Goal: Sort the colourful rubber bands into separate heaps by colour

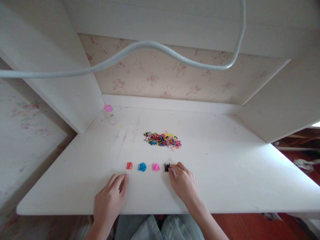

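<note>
Small loop-shaped rubber bands lie in a row of colour groups on the white table: red bands (129, 165), blue bands (142, 167), pink bands (156, 167) and black bands (166, 167). A bit of yellow shows behind my right hand (184, 181), mostly hidden by it. The fingertips of that hand are pinched at the right edge of the black group, on a black band. My left hand (111, 195) rests just below the red group, thumb and forefinger tips together; whatever they may hold is too small to make out. Farther back lies a mixed-colour heap of bands (162, 139).
A small clear container with a pink lid (108, 108) lies at the back left. A white cable (150, 44) crosses the upper view. White side panels (272, 100) and a flowered wall (160, 75) enclose the table's back. The table's front edge runs near my lap.
</note>
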Tool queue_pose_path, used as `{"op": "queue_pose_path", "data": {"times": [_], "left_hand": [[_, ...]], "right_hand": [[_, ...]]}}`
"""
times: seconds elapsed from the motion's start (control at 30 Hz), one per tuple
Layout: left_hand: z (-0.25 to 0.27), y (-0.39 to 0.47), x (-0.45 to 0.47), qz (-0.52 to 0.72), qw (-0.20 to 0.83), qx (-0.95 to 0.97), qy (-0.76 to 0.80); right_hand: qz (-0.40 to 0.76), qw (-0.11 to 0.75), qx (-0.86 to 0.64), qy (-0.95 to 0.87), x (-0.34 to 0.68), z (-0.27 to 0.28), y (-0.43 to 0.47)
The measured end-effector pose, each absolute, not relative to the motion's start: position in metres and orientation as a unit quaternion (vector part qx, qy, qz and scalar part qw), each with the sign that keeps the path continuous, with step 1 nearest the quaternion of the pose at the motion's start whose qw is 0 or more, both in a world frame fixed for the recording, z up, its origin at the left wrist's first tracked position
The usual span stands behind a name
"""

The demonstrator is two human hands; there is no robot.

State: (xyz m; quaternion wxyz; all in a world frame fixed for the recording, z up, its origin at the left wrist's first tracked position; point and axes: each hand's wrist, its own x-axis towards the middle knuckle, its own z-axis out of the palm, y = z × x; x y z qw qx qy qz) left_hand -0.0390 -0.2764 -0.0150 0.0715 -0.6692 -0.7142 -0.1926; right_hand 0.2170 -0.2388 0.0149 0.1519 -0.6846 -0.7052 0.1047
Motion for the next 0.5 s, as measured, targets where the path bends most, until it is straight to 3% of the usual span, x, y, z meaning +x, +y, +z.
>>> {"op": "queue_pose_path", "data": {"times": [0.3,0.5], "left_hand": [[-0.015,-0.277,-0.039,-0.197,0.072,-0.670,-0.712],[-0.014,-0.277,-0.039,-0.191,0.071,-0.673,-0.711]], "right_hand": [[0.130,0.205,-0.684,-0.688,0.229,0.021,-0.240],[0.105,0.138,-0.684,-0.708,0.235,0.024,-0.240]]}}
